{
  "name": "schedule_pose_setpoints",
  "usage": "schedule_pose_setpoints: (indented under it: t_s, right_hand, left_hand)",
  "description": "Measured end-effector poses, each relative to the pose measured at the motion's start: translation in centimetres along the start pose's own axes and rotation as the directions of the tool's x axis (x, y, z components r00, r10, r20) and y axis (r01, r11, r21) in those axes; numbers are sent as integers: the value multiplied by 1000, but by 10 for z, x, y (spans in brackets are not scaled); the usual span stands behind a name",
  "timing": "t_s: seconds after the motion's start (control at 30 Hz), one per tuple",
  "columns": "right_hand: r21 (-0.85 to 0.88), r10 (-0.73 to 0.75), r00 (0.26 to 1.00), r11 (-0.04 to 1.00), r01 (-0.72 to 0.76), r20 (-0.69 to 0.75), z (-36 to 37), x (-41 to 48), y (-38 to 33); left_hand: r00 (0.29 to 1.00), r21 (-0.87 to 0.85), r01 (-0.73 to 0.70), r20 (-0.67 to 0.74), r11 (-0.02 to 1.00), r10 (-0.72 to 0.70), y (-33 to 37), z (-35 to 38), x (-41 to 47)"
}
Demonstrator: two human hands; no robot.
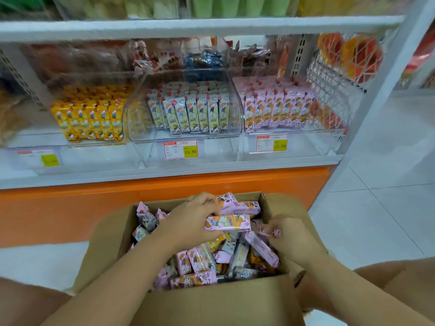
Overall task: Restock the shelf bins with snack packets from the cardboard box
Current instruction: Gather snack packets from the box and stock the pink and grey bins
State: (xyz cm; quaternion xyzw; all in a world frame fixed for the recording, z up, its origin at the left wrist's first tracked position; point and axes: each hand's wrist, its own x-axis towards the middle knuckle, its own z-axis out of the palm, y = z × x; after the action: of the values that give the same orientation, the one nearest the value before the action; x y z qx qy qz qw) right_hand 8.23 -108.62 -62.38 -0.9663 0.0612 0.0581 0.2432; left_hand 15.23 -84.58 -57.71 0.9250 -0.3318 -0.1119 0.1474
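Pink rectangular snack packets (233, 223) held over open brown cardboard box (211, 304)

The left hand (193, 220) grips the bundle just above the box's contents. The right hand (294, 238) pinches another pink wrapper (273, 231) by its end inside it. Clear plastic shelf bins (313, 131) stand behind.

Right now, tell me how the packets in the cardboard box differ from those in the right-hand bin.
The box packets lie jumbled at all angles; the bin packets stand upright in rows. The box packets mix pink, grey and yellow; the bin packets are all pink. The left hand and right hand grip some box packets; the bin packets are untouched. Both include pink cartoon wrappers.
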Motion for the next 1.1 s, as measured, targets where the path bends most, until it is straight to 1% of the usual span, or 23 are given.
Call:
schedule_pose_setpoints:
  t_s: [0.1, 0.2, 0.27, 0.37, 0.43, 0.5, 0.53, 0.6, 0.63, 0.67, 0.7, 0.73, 0.77, 0.8, 0.83, 0.9, 0.93, 0.97, 1.03, 1.1]
  right_hand:
    - [204, -32, 987, 977, 65, -160, -17, -8, -12]
    - [287, -72, 946, 943, 168, -317, -46, -13, -29]
    - [387, -45, 919, 898, 209, -392, -73, -17, -41]
    - [539, 16, 865, 788, 298, -502, -118, -19, -58]
    - [643, 89, 830, 680, 353, -550, -144, -15, -62]
    - [752, 157, 823, 524, 399, -546, -162, -7, -61]
    - [815, 192, 835, 410, 408, -515, -169, -2, -60]
    - [917, 230, 890, 163, 364, -394, -179, 9, -58]
    - [946, 216, 921, 57, 318, -323, -182, 15, -55]
    - [967, 173, 953, -9, 254, -249, -185, 20, -53]
    - [983, 115, 977, -12, 181, -179, -187, 26, -51]
    - [993, 74, 990, 38, 114, -116, -186, 30, -48]
    - [993, 65, 995, 91, 76, -82, -187, 36, -43]
    - [989, 82, 993, 129, 69, -80, -189, 43, -37]
    - [981, 102, 988, 166, 96, -114, -192, 49, -33]
    - [941, 112, 967, 280, 188, -227, -202, 62, -27]
    - [910, 105, 956, 352, 221, -273, -209, 68, -25]
    - [878, 88, 948, 411, 244, -305, -214, 73, -25]
    - [840, 49, 941, 466, 276, -336, -220, 84, -24]
    - [800, 10, 943, 533, 276, -332, -222, 91, -27]
  left_hand:
    - [999, 34, 26, 22, 999, -27, -1, -8, -15]
    - [999, 28, 9, -34, 1000, -8, 4, -22, -19]
    - [989, 17, -45, -139, 999, 47, 11, -39, -16]
    - [934, -19, -134, -338, 991, 120, 29, -72, -3]
    - [893, 0, -168, -425, 986, 152, 40, -92, 12]
    - [856, 47, -192, -480, 980, 191, 49, -109, 30]
    - [840, 62, -208, -500, 976, 211, 52, -115, 39]
    - [810, 85, -243, -530, 966, 251, 57, -127, 56]
    - [801, 102, -253, -535, 962, 268, 59, -131, 65]
    - [797, 123, -258, -533, 958, 283, 61, -135, 72]
    - [795, 153, -261, -527, 953, 302, 62, -139, 81]
    - [795, 181, -261, -517, 948, 318, 63, -142, 87]
    - [796, 216, -257, -505, 942, 333, 63, -146, 95]
    - [800, 256, -247, -491, 935, 346, 63, -150, 103]
    - [807, 302, -230, -472, 925, 355, 61, -154, 110]
    - [821, 425, -205, -416, 882, 391, 60, -163, 125]
    - [817, 506, -211, -379, 836, 435, 61, -166, 131]
    - [800, 599, -227, -336, 768, 498, 61, -169, 137]
    - [760, 729, -270, -240, 629, 604, 65, -170, 148]
    - [709, 783, -330, -163, 527, 687, 69, -168, 160]
